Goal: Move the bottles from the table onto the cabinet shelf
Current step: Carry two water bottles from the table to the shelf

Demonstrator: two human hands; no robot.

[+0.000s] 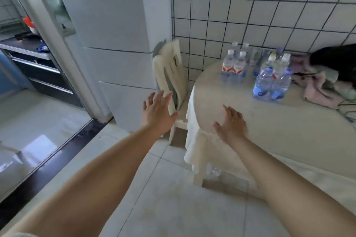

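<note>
Several clear plastic water bottles stand grouped on the round white-clothed table (269, 131) by the tiled wall: red-labelled bottles (234, 67) at the back left, blue-labelled bottles (271, 84) nearer me. My right hand (231, 123) hovers open above the table's near left edge, well short of the bottles. My left hand (157, 111) is open with fingers spread, left of the table and in front of a chair. Neither hand holds anything. No cabinet shelf is clearly visible.
A white plastic chair (171, 75) stands between the table and a white pillar (123, 44). Pink and green cloths (323, 90) and a black item (335, 61) lie on the table's right. A doorway with a dark threshold (57, 152) opens to a kitchen on the left.
</note>
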